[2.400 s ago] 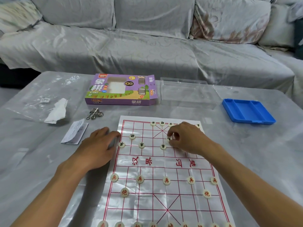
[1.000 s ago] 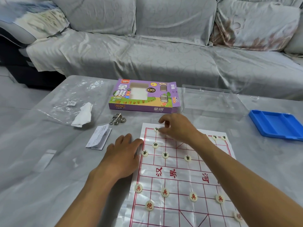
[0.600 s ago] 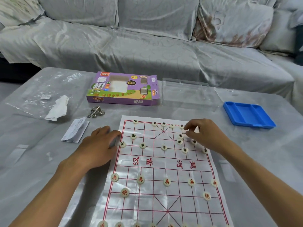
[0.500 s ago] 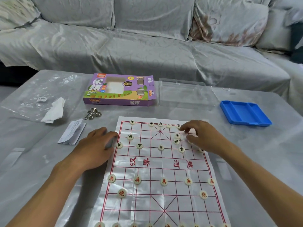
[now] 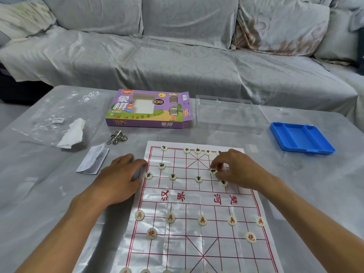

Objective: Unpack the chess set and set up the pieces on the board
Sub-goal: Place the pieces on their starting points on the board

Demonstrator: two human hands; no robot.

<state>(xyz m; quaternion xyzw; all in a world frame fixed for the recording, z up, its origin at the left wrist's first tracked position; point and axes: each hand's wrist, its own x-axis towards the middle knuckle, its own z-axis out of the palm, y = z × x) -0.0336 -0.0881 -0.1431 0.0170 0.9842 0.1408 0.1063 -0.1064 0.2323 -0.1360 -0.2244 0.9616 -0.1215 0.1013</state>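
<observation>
With the left hand (image 5: 120, 180) lying flat on the board's (image 5: 197, 205) left edge, the right hand (image 5: 236, 170) pinches a black piece (image 5: 213, 171) among loose neighbours and could knock them off their points, since the thin sheet slides easily.

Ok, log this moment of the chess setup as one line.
stage: placing black pieces | right hand: pinching black-lettered piece | left hand: resting on board left edge | red pawn row: set

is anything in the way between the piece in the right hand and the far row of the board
Nothing visible blocks it. The right hand pinches a black piece; the grid up to the far row is bare, though the hand hides the right part.
</observation>
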